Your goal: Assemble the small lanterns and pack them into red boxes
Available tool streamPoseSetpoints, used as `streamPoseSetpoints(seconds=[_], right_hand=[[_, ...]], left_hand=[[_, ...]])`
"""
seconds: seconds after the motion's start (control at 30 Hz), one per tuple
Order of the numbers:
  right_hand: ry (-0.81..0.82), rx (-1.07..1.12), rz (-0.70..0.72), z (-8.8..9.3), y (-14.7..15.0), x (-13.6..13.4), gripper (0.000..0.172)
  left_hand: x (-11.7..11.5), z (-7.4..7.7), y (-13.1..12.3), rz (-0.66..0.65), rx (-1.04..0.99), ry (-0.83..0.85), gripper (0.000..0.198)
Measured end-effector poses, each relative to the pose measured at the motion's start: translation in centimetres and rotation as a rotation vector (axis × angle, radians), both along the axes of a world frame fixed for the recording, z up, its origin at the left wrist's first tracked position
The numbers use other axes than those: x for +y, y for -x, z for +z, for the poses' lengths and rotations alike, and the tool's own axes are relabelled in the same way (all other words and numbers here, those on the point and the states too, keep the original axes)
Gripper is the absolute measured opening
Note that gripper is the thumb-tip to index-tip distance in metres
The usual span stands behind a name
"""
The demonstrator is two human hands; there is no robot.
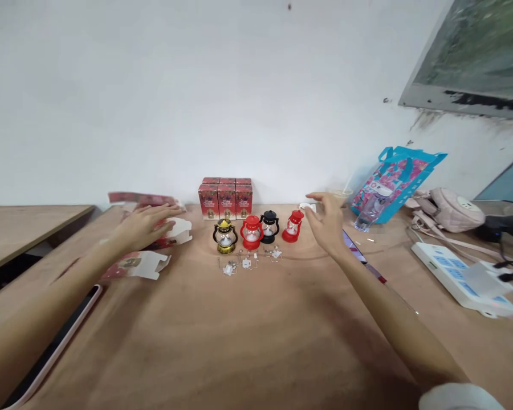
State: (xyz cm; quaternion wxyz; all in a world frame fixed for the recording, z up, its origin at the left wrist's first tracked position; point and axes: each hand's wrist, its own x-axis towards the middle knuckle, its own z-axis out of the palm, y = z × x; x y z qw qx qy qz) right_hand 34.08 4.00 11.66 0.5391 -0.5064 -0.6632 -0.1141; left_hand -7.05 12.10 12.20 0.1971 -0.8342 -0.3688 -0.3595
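Observation:
My left hand (147,225) is over a loose pile of flattened red card boxes (143,265), fingers stretched out; whether it touches them I cannot tell. My right hand (327,222) is raised with thumb and fingers apart and nothing between them. Just left of it stands a red mini lantern (292,226), slightly tilted. Farther left are a black lantern (269,226), another red lantern (252,232) and a gold-and-black lantern (225,236). In front of these lie small metal wire pieces with white tags (247,263).
Red printed boxes (227,199) stand stacked against the wall. A phone (55,347) lies at the left front, another phone (354,247) beside my right forearm. At right are a blue-and-pink bag (395,176), a clear bottle (373,209), a pink pouch (451,209) and a power strip (461,276).

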Motion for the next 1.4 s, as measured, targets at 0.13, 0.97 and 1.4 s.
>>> streamPoseSetpoints(seconds=[0.13,0.97,1.4], right_hand=[[0.323,-0.305,-0.037,-3.3,-1.4,2.5,0.044],[0.192,0.15,0.614,-9.9,9.1,-6.8,0.019],[0.168,-0.054,0.4,-10.3,10.1,-8.5,0.012]], left_hand=[[-3.0,0.8,-1.0,0.141,0.282,0.224,0.054],[-15.8,-9.9,-14.1,-0.405,-1.074,1.299,0.047],[-15.2,-10.8,-13.7,-0.204,-1.043,1.089,0.046]])
